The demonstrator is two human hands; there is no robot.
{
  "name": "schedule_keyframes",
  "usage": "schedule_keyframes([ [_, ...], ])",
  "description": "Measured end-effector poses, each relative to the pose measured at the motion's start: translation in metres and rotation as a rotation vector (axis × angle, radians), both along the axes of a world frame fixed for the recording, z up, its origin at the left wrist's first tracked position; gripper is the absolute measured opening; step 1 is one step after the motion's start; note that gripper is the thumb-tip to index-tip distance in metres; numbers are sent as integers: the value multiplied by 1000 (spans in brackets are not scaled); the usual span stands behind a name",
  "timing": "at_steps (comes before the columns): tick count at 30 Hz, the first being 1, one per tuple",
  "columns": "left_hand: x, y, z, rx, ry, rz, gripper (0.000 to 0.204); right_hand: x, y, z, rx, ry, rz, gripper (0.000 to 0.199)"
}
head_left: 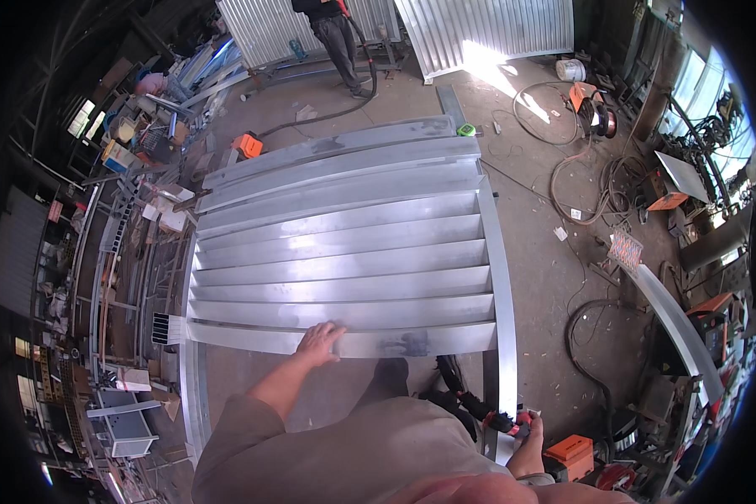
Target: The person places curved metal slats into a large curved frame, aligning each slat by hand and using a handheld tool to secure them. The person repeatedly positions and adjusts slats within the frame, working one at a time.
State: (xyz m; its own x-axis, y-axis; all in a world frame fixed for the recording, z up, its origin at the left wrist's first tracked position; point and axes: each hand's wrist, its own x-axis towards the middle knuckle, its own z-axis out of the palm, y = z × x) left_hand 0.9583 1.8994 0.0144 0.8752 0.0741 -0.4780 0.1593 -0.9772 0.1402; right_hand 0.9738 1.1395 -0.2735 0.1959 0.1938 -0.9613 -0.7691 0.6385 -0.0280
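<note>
A large silver metal frame (497, 277) lies before me, with long louver slats running across it. My left hand (319, 343) grips the nearest slat (454, 340) left of its middle, fingers over its upper edge. A dark smudge marks that slat to the right of the hand. Low on the right, beside the frame's side rail, my right hand (527, 452) is closed around a red-and-black welding torch (502, 422). The torch's thick black cable runs up past my leg; its tip is hard to make out. Several loose slats (336, 144) rest across the far end.
A green tape measure (466, 130) sits at the frame's far right corner. Cables (554, 189) coil on the floor to the right, near orange machines (571, 456). Metal stock (109, 277) crowds the left. Another person (336, 42) stands beyond, holding a hose, before corrugated panels (487, 34).
</note>
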Motion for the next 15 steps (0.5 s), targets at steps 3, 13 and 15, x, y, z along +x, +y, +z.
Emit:
schedule_keyframes([
  [3,0,-1,1,4,-4,0,95,1,0,1,-7,1,6,36],
  [13,-1,1,-2,8,-11,-13,95,1,-4,-11,66,-16,-4,37],
  [15,-1,1,-2,15,-14,-14,95,0,-5,-15,59,-8,-7,38],
])
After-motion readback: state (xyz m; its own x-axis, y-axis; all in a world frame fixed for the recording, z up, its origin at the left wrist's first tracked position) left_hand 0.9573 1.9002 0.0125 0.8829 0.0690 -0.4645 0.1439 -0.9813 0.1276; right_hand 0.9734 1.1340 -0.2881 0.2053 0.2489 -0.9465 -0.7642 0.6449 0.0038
